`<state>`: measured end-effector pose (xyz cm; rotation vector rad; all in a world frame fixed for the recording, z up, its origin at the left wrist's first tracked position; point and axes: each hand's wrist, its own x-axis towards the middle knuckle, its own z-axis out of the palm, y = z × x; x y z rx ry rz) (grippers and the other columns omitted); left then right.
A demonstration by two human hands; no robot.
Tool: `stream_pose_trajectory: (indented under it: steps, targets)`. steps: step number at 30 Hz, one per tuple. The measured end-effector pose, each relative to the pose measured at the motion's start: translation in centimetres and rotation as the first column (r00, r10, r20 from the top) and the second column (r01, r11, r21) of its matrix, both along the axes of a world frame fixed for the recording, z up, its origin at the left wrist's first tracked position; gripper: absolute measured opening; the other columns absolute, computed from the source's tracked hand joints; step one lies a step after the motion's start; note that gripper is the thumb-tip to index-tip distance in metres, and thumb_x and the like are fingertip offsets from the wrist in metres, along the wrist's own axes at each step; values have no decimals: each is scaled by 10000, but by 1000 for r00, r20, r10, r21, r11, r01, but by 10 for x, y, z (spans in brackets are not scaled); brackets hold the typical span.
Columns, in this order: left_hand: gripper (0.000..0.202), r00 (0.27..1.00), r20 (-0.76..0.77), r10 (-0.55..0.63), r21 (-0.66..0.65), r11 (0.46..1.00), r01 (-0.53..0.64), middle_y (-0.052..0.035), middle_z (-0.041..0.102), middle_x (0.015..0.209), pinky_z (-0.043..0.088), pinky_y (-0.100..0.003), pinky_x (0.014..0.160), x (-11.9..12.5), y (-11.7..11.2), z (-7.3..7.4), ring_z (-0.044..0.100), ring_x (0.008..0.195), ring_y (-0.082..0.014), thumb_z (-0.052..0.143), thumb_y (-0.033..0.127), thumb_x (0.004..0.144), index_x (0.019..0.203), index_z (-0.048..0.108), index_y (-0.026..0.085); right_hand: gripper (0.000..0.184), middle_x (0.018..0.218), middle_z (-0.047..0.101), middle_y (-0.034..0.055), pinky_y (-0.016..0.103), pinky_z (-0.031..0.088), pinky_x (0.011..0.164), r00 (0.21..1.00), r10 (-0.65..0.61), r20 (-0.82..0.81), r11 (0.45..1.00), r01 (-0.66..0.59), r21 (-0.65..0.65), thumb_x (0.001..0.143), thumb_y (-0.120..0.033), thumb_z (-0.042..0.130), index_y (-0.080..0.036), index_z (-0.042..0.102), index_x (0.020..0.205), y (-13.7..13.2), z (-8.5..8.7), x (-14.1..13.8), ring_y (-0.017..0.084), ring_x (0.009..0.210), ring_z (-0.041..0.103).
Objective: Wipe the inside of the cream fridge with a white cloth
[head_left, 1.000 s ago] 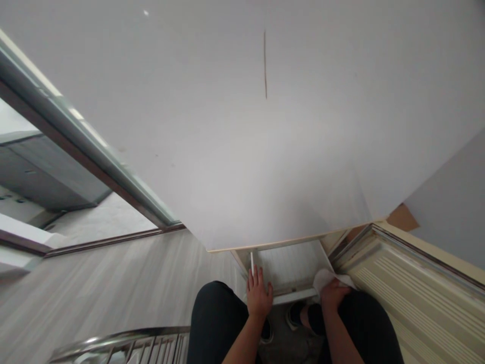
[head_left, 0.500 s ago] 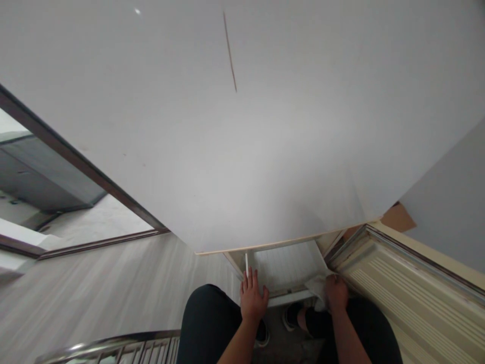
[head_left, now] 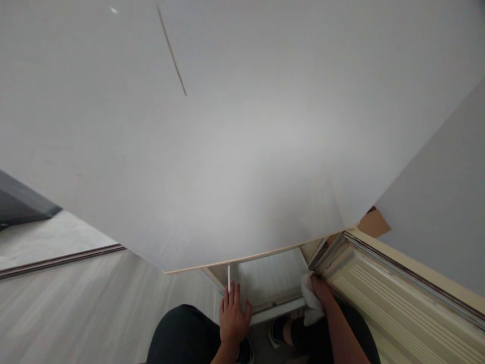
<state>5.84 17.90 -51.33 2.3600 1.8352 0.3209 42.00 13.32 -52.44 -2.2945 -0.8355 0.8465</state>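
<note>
Below the edge of a large white panel (head_left: 231,162) lies an open, pale-lined compartment (head_left: 269,277) with a white front rim (head_left: 278,309). My left hand (head_left: 234,317) rests with fingers spread at the compartment's left front corner, next to a thin upright white strip (head_left: 229,277). At the right front corner, my right hand (head_left: 321,289) is closed on a white cloth (head_left: 311,302), which bunches and hangs over the rim. The fingertips of the right hand are partly hidden by the cloth.
A cream ribbed door-like panel (head_left: 373,288) with a grey edge seal stands close on the right. Brown cardboard (head_left: 374,224) shows behind it. Pale wood-look floor (head_left: 113,303) spreads to the left. My dark-clothed knees (head_left: 182,333) flank the compartment.
The view has turned, so the scene sits further left. My right hand has pushed the cloth slightly deeper along the compartment's right side. My left hand stays at the left corner.
</note>
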Motion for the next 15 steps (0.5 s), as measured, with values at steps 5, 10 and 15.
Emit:
stream_pose_trajectory:
  steps: [5,10,15]
  targets:
    - [597,999,-42,9,-20,1000,-9,-136,354,1656,367,-502,1204,-1,2,-1,294,1548,-347,442,322,967,1519,478,100,488,1296,699,171,369,440,1138,998,37,-45,991,-31,133,878,-379,446,-135,755,1166,-7,-4,-2,267,1263,647]
    - [587,999,-53,7,-22,1000,-8,-133,350,1657,382,-504,1194,-1,5,-6,302,1545,-344,419,325,972,1510,493,105,621,1252,700,198,396,471,1114,987,-156,24,963,147,224,881,-492,312,-125,703,1194,-24,-19,-27,309,1232,656]
    - [593,1000,-24,-5,7,1000,5,-126,377,1646,401,-491,1179,-4,7,-15,283,1554,-335,419,318,968,1521,483,112,728,1333,621,241,397,447,1149,873,-485,39,852,463,246,902,-563,149,-93,516,1320,-32,-29,-67,329,1346,572]
